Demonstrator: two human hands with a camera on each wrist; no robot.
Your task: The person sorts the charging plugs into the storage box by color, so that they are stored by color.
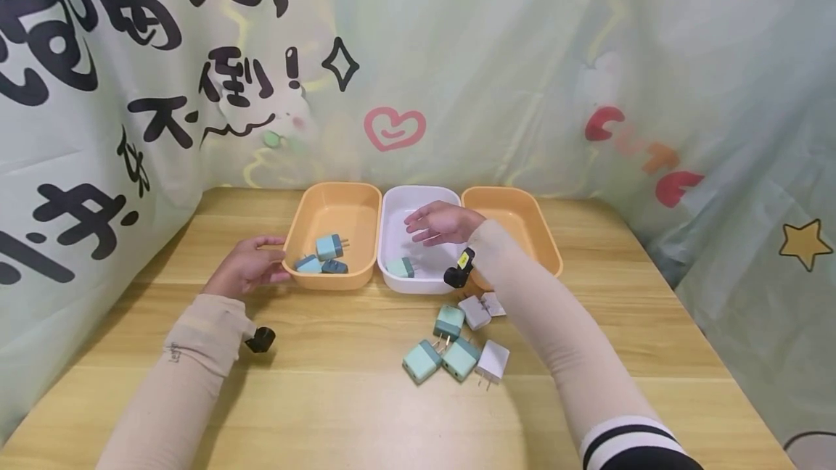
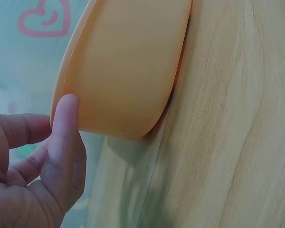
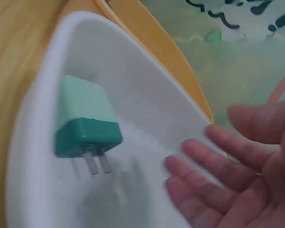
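Green block-shaped plastic plug adapter (image 3: 88, 114), in white rounded plastic tray (image 1: 414, 286), bodyward of the right hand (image 1: 443, 223); bare tray floor separates it from the fingertips. Right hand: fingers extended, slightly spread, holding nothing. Left hand (image 1: 247, 267): pinching the adjacent rim of orange rounded plastic tray (image 1: 339, 209).

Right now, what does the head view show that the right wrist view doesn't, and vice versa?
Head only: the left hand, three boxy blue plugs in the left rounded orange tray, and mint-green and white plugs on the wooden table.
Right wrist only, clearly: two metal prongs on the boxy mint-green plug in the rounded white tray.
Both: that plug, those trays, table, right hand.
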